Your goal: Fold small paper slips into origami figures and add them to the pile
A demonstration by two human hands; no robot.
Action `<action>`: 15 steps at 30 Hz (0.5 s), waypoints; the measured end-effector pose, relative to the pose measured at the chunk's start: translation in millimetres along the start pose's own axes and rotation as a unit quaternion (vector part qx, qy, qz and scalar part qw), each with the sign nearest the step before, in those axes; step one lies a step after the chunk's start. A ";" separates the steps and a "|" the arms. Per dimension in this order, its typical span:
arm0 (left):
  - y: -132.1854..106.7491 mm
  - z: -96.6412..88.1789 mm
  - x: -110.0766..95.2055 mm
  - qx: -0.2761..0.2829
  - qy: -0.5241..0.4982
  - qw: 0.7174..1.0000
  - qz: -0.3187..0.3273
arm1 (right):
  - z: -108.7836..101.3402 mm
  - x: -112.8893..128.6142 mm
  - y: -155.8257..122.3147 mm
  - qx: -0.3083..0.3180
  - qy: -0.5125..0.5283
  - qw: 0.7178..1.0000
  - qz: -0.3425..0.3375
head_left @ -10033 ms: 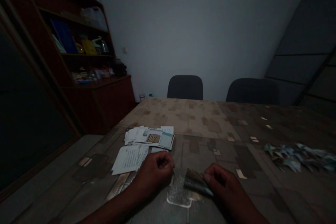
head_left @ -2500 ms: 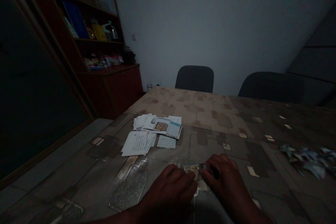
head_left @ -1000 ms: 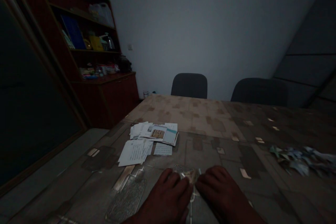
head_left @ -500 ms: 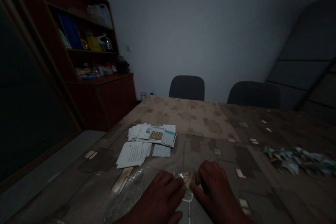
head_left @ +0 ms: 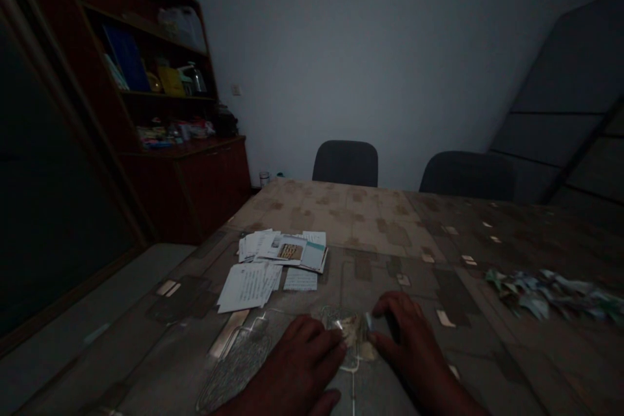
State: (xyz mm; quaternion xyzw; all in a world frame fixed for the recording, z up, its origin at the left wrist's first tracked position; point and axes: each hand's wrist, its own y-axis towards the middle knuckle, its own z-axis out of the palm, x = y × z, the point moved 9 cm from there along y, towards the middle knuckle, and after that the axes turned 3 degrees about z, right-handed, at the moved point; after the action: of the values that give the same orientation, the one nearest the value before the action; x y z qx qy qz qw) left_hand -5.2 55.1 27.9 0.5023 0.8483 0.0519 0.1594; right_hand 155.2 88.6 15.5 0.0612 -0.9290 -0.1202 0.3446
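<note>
The paper (head_left: 355, 327) lies on the worktop (head_left: 351, 224) between both hands. The left hand (head_left: 303, 357) curves over its left edge, hold unclear; the right hand's (head_left: 408, 333) grip is part-open beside its right edge.

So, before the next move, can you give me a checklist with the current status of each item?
1. Left hand at the small, tan, paper-like piece: ok, fingers at its left side.
2. Right hand touching that piece: cannot tell; thumb and forefinger are parted at its right side.
3. Piece smooth: not ok, it looks creased.
4. White printed paper sheets apart from both hands: ok, lying beyond the left one.
5. Crumpled, pale green-and-white heap apart from both hands: ok, off to the right.
</note>
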 end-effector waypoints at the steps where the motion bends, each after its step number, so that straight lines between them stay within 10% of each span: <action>1: -0.4 -0.1 -0.2 0.000 0.000 1.000 0.002 | -1.8 -2.4 0.0 0.000 0.008 1.000 0.005; 15: 20.8 5.9 -7.0 0.032 0.091 0.995 0.008 | 4.9 2.0 0.0 -0.036 -0.033 0.999 0.017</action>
State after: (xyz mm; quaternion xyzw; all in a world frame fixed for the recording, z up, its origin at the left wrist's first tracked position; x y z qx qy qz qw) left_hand 17.2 58.9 29.0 0.5070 0.8565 0.0713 0.0649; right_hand 150.5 89.1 13.2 0.0292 -0.9360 -0.1496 0.3173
